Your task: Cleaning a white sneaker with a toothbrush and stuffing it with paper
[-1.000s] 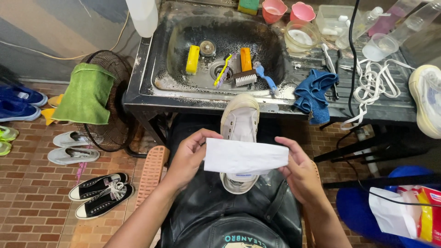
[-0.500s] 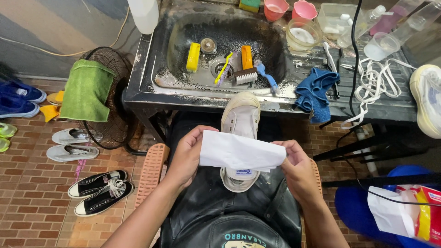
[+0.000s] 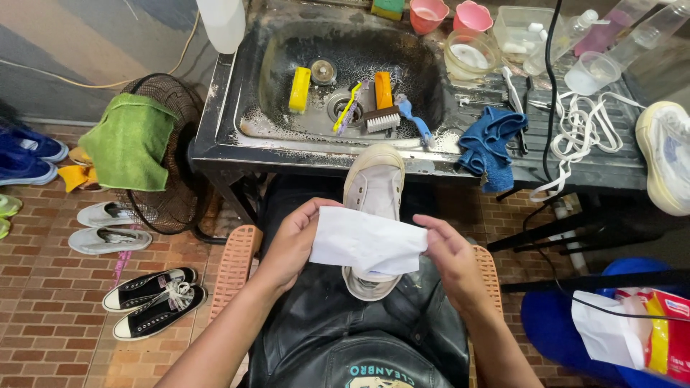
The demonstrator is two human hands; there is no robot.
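A white sheet of paper point(image 3: 366, 243) is stretched between both my hands over my lap. My left hand point(image 3: 295, 241) pinches its left edge and my right hand point(image 3: 447, 260) grips its right edge. Under the paper lies a white unlaced sneaker point(image 3: 375, 188) on my black apron point(image 3: 345, 330), toe pointing at the sink; its heel shows below the sheet.
A dirty steel sink point(image 3: 215, 115) ahead holds a yellow sponge point(image 3: 300, 90) and several brushes point(image 3: 381, 115). A blue cloth point(image 3: 489, 140), white laces point(image 3: 586, 133) and another white shoe point(image 3: 665, 154) lie on the counter. A fan with a green towel point(image 3: 129, 140) and several shoes point(image 3: 151, 302) are on the brick floor left.
My right hand has moved left, bringing the paper's right edge inward so the sheet is narrower and more crumpled. My left hand stays in place.
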